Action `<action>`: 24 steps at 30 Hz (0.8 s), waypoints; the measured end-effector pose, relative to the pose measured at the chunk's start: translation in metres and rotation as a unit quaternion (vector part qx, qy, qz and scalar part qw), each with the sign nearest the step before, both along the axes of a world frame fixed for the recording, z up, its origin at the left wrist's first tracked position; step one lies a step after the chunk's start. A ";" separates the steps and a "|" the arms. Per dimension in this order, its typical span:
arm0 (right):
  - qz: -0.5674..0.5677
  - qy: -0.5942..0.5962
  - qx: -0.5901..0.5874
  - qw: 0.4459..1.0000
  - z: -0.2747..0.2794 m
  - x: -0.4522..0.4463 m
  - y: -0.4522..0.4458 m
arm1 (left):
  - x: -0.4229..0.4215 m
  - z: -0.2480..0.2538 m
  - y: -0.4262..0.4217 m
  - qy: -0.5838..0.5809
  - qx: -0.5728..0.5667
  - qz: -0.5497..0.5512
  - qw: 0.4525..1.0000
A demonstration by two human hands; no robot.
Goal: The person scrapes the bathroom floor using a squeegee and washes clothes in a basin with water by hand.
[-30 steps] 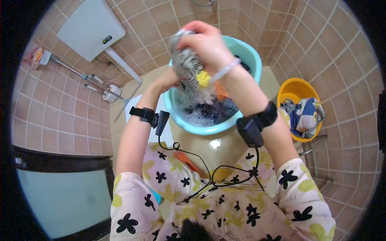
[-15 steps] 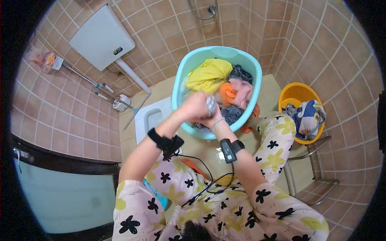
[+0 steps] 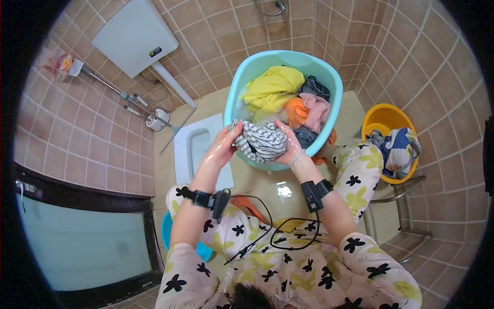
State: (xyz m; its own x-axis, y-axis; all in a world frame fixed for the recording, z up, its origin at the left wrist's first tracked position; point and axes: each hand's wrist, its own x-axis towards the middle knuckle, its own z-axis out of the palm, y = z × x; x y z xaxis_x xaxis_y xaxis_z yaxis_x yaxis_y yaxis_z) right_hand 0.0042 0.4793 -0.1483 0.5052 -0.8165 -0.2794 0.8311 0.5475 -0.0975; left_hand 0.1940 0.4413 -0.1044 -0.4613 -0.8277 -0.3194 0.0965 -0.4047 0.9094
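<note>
Between my two hands a crumpled garment with black and white stripes [image 3: 260, 141] is stretched out over the near rim of a light-blue tub [image 3: 337, 92]. My left hand [image 3: 224, 145] grips its left edge, thumb on top. At the other edge, my right hand [image 3: 290, 144] holds the cloth between thumb and fingers. Inside the tub lie a yellow garment [image 3: 272, 87], an orange cloth [image 3: 296, 112], a pink cloth [image 3: 315, 110] and dark clothing [image 3: 314, 87], with some suds and water at the left. The cloth hides part of the near rim.
To the right, an orange-yellow bucket [image 3: 366, 123] holds clothes [image 3: 396, 149] near a metal rack [image 3: 396, 198]. A squat toilet [image 3: 180, 154] is set in the floor left of the tub. A blue basin [image 3: 165, 229] sits by my left leg. Cables [image 3: 270, 206] hang between my wrists.
My hands were pressed together around the bunched striped garment. Now they have moved apart and the garment is spread open between them. The view has shifted slightly.
</note>
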 end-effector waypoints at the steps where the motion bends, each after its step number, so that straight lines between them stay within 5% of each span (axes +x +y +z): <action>1: 0.046 0.012 -0.003 0.999 0.005 0.002 -0.001 | -0.007 -0.015 -0.005 0.048 0.036 0.054 0.997; 5: 0.108 0.040 -0.032 0.993 0.001 0.014 -0.010 | -0.032 -0.031 0.002 0.228 0.217 0.029 0.949; 11: 0.170 0.135 -0.056 0.975 0.000 0.003 -0.017 | -0.034 -0.030 -0.007 0.265 0.159 -0.028 0.951; 13: 0.146 0.133 -0.080 0.977 0.013 0.001 -0.014 | -0.032 -0.021 -0.016 0.188 -0.018 0.027 0.982; 15: 0.156 0.065 -0.119 0.978 0.012 -0.008 -0.013 | -0.034 -0.002 -0.015 0.177 -0.022 0.086 0.980; 17: 0.079 0.054 -0.131 0.987 0.029 -0.006 0.001 | -0.038 0.012 -0.012 0.094 -0.129 0.213 0.964; 18: 0.137 -0.009 -0.161 0.977 0.031 -0.001 0.002 | -0.038 0.013 -0.016 0.013 -0.240 0.220 0.945; 23: -0.004 -0.055 -0.083 0.995 0.040 0.032 -0.009 | -0.054 0.014 -0.005 -0.066 -0.338 0.259 0.902; 24: -0.048 -0.034 -0.037 0.998 0.042 0.036 -0.014 | -0.058 0.014 -0.004 0.020 -0.267 0.303 0.915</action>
State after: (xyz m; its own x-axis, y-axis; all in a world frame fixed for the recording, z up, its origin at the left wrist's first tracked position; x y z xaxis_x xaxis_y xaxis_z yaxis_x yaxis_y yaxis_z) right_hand 0.0403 0.4652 -0.1066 0.4388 -0.8797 -0.1834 0.8858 0.4577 -0.0765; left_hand 0.1355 0.4375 -0.0903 0.1308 -0.9682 0.2131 0.1937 0.2357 0.9523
